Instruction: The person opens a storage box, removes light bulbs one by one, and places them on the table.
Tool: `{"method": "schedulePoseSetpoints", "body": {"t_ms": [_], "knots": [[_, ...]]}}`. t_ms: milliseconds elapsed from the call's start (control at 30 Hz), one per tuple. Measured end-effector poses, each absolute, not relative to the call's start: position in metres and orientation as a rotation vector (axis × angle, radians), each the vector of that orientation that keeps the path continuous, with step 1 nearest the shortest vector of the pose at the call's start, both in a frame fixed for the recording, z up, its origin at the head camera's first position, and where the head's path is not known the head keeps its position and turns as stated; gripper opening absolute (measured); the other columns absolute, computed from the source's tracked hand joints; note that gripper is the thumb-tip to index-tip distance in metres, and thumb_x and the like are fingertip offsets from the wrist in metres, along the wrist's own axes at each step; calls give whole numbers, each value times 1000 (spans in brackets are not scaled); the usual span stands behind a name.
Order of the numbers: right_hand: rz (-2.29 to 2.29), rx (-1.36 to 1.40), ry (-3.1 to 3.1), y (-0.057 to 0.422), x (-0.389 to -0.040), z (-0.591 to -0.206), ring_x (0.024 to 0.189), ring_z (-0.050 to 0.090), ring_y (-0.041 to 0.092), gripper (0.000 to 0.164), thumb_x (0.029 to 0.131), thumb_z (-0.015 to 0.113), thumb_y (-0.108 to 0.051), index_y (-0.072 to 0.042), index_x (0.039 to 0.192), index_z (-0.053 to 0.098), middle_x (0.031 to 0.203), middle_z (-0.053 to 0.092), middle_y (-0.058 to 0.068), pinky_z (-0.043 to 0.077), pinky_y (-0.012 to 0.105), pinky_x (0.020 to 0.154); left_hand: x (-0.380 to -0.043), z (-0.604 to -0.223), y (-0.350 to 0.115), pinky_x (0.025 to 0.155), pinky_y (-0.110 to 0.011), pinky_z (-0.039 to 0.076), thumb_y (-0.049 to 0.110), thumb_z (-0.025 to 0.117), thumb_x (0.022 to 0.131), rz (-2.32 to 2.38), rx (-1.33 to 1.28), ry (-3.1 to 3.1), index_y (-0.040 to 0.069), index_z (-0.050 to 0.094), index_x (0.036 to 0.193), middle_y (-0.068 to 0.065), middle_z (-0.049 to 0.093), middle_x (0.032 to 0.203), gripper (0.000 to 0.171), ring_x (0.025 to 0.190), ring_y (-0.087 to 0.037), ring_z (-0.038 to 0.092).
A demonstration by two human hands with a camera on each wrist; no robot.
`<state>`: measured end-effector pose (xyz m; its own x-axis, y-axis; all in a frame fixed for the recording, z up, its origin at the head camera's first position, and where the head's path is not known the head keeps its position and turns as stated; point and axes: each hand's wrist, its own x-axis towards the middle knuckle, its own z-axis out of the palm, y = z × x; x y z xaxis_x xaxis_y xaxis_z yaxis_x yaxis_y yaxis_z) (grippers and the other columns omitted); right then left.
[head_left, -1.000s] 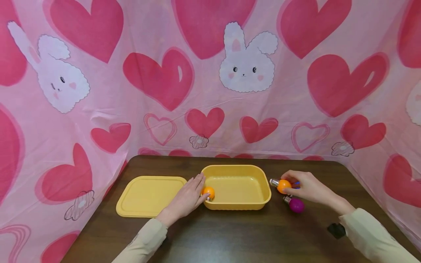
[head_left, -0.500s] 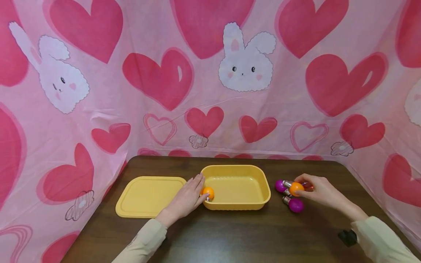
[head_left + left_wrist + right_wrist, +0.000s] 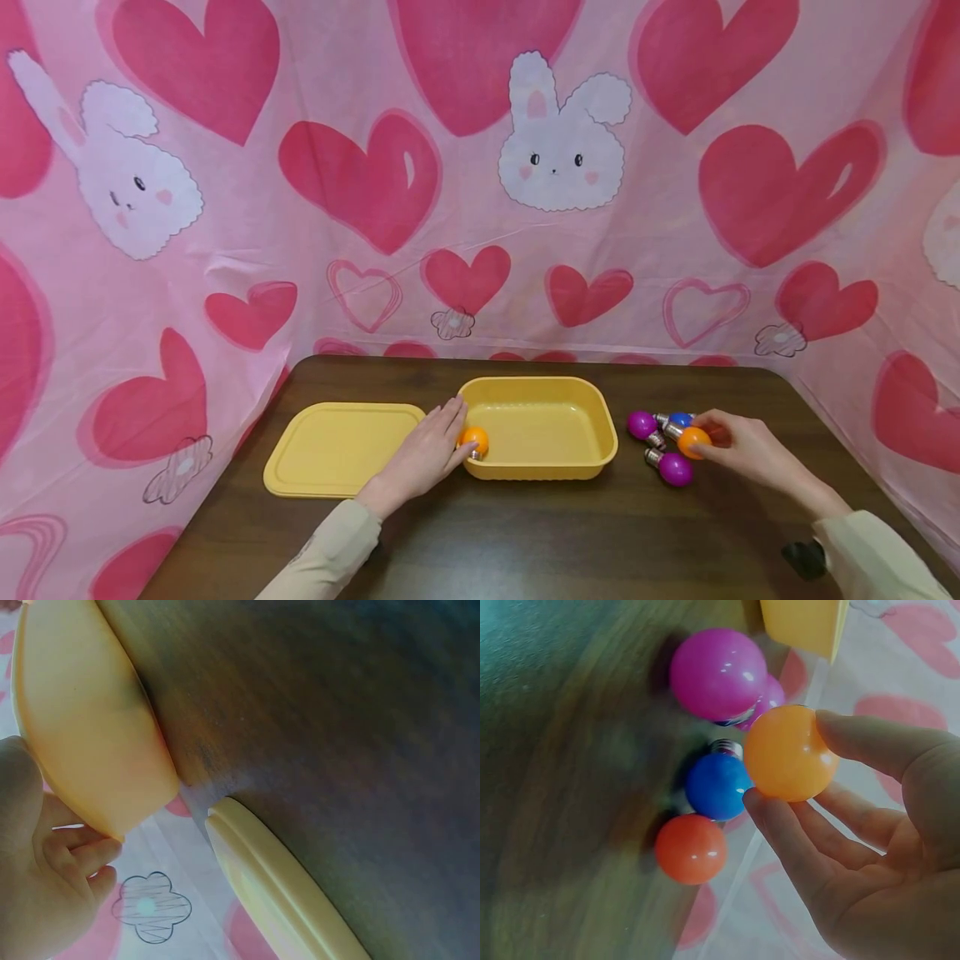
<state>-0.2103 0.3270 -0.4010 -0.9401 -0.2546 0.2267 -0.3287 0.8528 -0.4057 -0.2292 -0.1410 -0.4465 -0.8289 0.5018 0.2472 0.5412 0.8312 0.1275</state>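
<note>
My right hand [image 3: 750, 450] pinches an orange light bulb [image 3: 693, 443] between thumb and fingertips, its metal base pointing left. Around it lie a purple bulb [image 3: 676, 470] in front, another purple bulb [image 3: 641, 425] to the left and a blue bulb [image 3: 681, 420] behind. The right wrist view adds a red-orange bulb [image 3: 691, 849] touching the blue one. At the left end of a yellow box [image 3: 536, 471], my left hand [image 3: 420, 450] holds the rim, fingers along the outside and thumb over the edge. A second orange bulb [image 3: 474, 439] lies inside the box, beside that thumb.
A flat yellow lid [image 3: 337, 450] lies left of the box, partly behind the left hand. The dark wooden table [image 3: 540, 533] ends at a pink cloth [image 3: 465, 200] with hearts and rabbits at the back and sides.
My right hand has moved right and slightly toward me with the orange bulb, uncovering the left purple bulb and the blue bulb. The left hand and the box have stayed in place.
</note>
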Motion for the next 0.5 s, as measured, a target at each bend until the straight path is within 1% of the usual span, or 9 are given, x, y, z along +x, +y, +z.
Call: {"method": "schedulePoseSetpoints", "body": {"t_ms": [100,200,267,367,500], "knots": [[666,463,-2865,332,-212,-404,76,67,10,25,79,82,-22,-10,96,69,90,75,5,56,25,67,-230,-446,-140,121,-47,33,45,53,100,-287,-806,-2812,-4,41,147,-19,40,157,69,146,-30,41],[648,465,-2861,336,-213,-407,73,62,6,25,78,83,-21,-9,96,70,88,74,4,54,24,66,-231,-447,-139,121,-47,32,45,53,100,-295,-798,-2820,-3,41,148,-18,39,157,69,146,-30,40],[640,459,-2864,339,-215,-409,73,61,6,26,78,83,-21,-8,97,70,88,74,3,53,24,66,-232,-446,-139,121,-47,32,45,53,100,-302,-793,-2822,-3,41,148,-18,39,157,69,146,-30,40],[629,437,-2886,341,-216,-410,75,62,11,27,78,83,-22,-8,97,70,88,74,3,54,25,67,-233,-447,-138,121,-47,33,44,53,100,-298,-788,-2821,-3,41,148,-18,39,157,69,146,-30,40],[622,409,-2925,344,-219,-412,77,65,19,30,80,82,-24,-4,99,70,91,73,7,57,28,69,-234,-447,-137,121,-47,33,44,53,100,-288,-784,-2814,-3,41,148,-18,40,157,68,146,-30,40]]}}
